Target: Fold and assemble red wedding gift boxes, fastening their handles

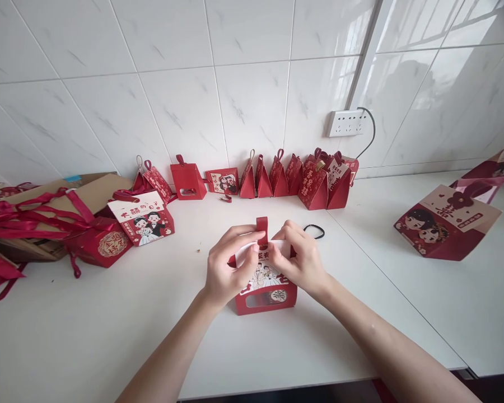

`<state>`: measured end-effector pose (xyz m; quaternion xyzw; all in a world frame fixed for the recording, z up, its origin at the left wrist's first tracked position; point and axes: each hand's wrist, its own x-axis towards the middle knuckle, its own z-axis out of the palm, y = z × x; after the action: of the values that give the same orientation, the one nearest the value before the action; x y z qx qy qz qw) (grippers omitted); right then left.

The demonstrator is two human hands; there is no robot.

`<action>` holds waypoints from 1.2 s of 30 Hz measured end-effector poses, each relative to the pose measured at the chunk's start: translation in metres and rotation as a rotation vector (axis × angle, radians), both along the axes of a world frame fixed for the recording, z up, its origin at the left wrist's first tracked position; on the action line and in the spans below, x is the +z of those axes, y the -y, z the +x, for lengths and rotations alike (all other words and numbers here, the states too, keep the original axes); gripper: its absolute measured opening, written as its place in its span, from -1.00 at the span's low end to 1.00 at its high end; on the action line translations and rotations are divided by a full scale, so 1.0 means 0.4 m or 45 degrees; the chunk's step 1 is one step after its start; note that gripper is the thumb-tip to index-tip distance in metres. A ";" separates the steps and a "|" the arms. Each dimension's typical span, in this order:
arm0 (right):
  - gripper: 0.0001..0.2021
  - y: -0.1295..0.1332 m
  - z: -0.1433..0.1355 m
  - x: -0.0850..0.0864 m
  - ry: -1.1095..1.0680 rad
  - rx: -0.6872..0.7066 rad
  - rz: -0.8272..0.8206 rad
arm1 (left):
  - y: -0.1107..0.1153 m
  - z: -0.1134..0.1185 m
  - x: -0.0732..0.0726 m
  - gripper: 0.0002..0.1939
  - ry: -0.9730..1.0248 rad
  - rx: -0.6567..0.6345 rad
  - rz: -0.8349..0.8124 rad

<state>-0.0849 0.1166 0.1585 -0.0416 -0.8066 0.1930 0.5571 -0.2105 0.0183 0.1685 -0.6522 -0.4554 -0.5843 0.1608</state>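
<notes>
A red gift box (265, 280) with a pale printed flap stands on the white table (109, 330), at the near middle of the scene, its front window (256, 300) turned toward the person. A dark red ribbon loop (262, 225) rises from its top. The left hand (231, 257) grasps the upper left of the box, thumb on the near face and fingers reaching over the top beside the loop; whether they touch the loop is hard to tell. The right hand (300, 254) pinches the upper right in much the same way. The card looks thin, so uneven pressure from the thumbs could crease the flap or bow the top edge, and a hard pull on one side could tear the card around the loop. Pushing down too firmly might buckle the walls, while letting go with one hand first could let the box twist. Just beyond the right hand lies a black band (315, 230). Farther left sit a white-topped box (145, 218) and a carton (96, 190) draped with ribbons (46, 221); at the far side, a row of small red boxes (277, 179) stands along the wall, and another printed box (445, 224) rests well to the right.
</notes>
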 end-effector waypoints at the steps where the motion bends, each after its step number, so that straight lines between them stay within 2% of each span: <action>1: -0.78 0.000 0.000 0.000 0.000 -0.002 -0.002 | 0.000 0.000 0.000 -0.73 0.000 -0.003 0.001; 17: -0.78 0.001 0.001 0.002 -0.029 0.004 0.021 | -0.004 -0.002 -0.006 -0.71 -0.024 0.017 0.027; 36: -0.79 0.004 -0.001 0.002 -0.049 0.009 0.022 | 0.000 -0.004 -0.008 -0.67 -0.008 -0.036 0.026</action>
<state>-0.0852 0.1149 0.1592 -0.0302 -0.7975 0.1889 0.5721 -0.2120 0.0183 0.1653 -0.6586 -0.4397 -0.5891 0.1608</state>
